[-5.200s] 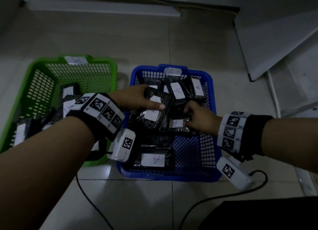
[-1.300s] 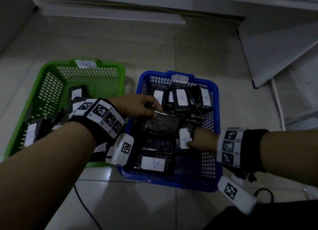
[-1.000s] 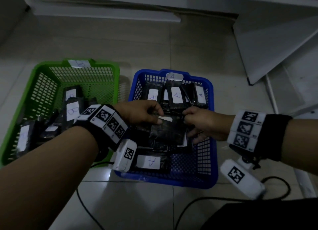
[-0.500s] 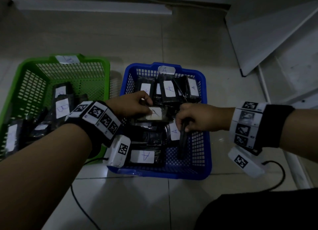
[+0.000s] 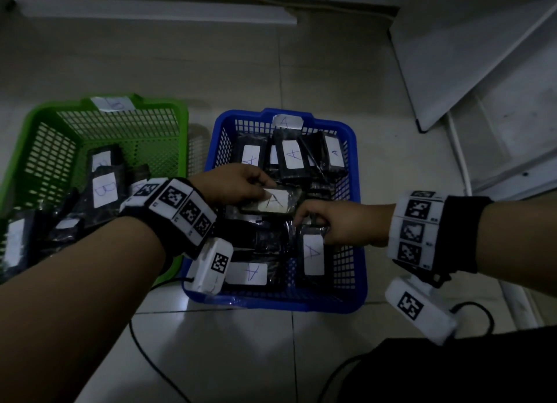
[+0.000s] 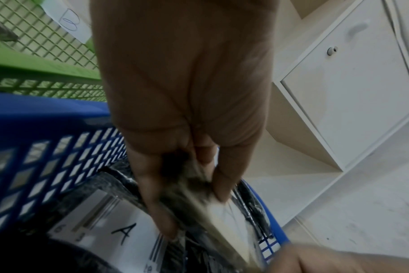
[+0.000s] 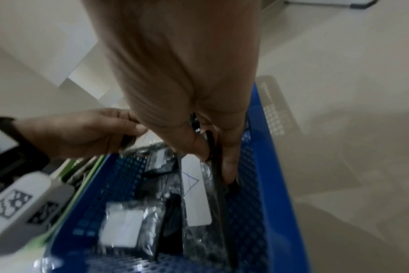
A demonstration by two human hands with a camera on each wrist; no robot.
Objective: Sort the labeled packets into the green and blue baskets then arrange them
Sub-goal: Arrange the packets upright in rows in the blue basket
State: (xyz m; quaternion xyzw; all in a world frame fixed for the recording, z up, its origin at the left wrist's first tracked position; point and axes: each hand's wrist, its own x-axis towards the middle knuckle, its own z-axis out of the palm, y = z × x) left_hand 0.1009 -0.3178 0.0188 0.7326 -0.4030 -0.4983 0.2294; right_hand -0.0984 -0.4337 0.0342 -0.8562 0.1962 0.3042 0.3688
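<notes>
**Two hands working among labelled packets in a blue basket**

Over the blue basket (image 5: 358,222), both hands are reaching in from either side. The left hand (image 5: 229,185) is pinching a black packet with a white "A" label (image 5: 275,202) between thumb and fingers, holding it flat above the pile. The right hand (image 5: 337,225) is gripping the top edge of another "A" packet (image 5: 313,253), which is standing on its edge beside the basket's right wall; thumb and fingers are closing on opposite faces of it. More "A" packets are standing in a row (image 5: 291,155) along the far wall, and one is lying flat near the front (image 5: 250,273). Just beside it, on the left, the green basket (image 5: 39,137) is holding packets marked "B" (image 5: 104,188). Both baskets are sitting on a pale tiled floor (image 5: 241,71).
</notes>
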